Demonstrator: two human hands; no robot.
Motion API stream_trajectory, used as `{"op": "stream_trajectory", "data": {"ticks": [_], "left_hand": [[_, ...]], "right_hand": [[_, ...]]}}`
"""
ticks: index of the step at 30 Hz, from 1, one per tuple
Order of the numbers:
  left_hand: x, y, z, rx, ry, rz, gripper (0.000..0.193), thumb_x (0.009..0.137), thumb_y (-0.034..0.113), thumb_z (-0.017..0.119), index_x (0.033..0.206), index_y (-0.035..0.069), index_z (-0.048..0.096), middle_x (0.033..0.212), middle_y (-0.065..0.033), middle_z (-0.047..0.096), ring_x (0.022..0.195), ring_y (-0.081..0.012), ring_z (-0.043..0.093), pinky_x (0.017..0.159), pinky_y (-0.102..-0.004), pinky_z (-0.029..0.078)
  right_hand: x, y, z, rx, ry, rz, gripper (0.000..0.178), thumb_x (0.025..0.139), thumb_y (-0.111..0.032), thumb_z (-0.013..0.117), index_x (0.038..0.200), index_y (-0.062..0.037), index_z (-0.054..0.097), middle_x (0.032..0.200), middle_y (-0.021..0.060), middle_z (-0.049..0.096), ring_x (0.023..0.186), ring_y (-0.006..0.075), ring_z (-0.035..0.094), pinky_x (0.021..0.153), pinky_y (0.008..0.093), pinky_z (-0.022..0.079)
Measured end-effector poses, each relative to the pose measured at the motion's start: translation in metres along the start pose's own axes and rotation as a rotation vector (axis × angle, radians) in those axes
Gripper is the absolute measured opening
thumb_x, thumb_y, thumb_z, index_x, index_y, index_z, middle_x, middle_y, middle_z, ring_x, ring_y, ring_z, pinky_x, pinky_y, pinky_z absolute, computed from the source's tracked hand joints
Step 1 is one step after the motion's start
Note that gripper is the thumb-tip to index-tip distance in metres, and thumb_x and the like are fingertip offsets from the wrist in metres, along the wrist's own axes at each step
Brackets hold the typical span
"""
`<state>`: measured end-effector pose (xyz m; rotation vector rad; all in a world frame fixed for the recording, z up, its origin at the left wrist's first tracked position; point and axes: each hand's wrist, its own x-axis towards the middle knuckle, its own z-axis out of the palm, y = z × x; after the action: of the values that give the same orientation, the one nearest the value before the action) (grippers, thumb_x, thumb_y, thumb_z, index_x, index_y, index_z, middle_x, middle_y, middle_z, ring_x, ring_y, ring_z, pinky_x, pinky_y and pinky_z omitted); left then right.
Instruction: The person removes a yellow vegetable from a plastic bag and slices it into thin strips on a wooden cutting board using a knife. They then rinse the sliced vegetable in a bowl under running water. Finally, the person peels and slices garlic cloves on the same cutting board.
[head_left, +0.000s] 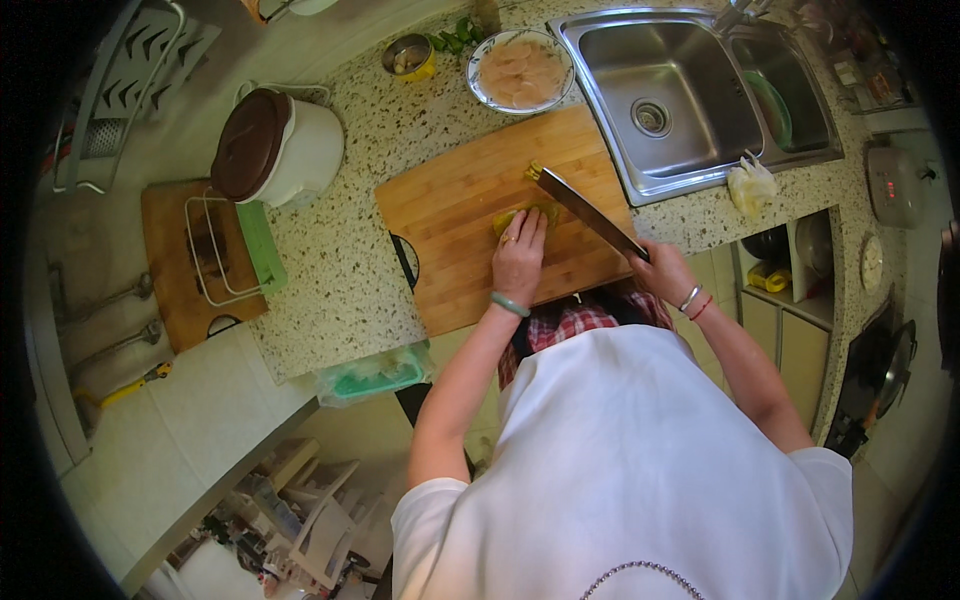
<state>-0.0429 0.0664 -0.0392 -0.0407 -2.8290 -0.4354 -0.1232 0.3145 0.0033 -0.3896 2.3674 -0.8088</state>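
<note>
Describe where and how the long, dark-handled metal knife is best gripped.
Grip the knife by its dark handle, probably best from the person's right and near side: the long metal blade points away toward the upper left, and the right hand holds the handle end.

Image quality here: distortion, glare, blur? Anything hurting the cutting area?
Head view: strong fisheye, black corners, white worktop edge bowed; also in head view, bright reflections on the steel sink; head view's cutting area looks evenly lit, knife outline clear, no obvious motion blur.
</note>
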Motion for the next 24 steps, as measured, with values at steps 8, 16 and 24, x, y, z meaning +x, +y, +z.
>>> {"op": "stream_trajectory", "data": {"ticks": [8,16,24], "left_hand": [[0.009,0.013,0.000,-0.122,0.019,-0.163,0.038,0.081,0.021,0.067,0.116,0.005,0.063,0.120,-0.0086,0.059,0.115,-0.0285,0.050,0.095,-0.0429,0.041],[0.011,0.010,0.009,-0.136,0.096,-0.185,0.026,0.082,0.017,0.068,0.106,0.007,0.067,0.115,-0.0073,0.061,0.110,-0.0283,0.053,0.091,-0.0414,0.043],[0.012,0.009,0.009,-0.142,0.105,-0.176,0.026,0.080,0.013,0.069,0.105,0.006,0.067,0.114,-0.0081,0.061,0.109,-0.0290,0.054,0.089,-0.0398,0.046]], "right_hand": [[-0.004,-0.019,-0.010,-0.161,0.093,-0.135,0.021,0.087,-0.022,0.062,0.102,-0.0093,0.067,0.077,0.0189,0.066,0.071,0.0377,0.063,0.065,0.0460,0.051],[-0.011,-0.022,-0.012,-0.288,0.112,-0.164,0.017,0.086,-0.020,0.062,0.098,-0.0094,0.066,0.073,0.0197,0.064,0.068,0.0382,0.063,0.062,0.0472,0.051],[-0.007,-0.041,-0.018,-0.325,0.003,-0.070,0.018,0.088,-0.025,0.061,0.091,-0.0064,0.063,0.074,0.0208,0.065,0.071,0.0393,0.063,0.064,0.0489,0.050]]}}
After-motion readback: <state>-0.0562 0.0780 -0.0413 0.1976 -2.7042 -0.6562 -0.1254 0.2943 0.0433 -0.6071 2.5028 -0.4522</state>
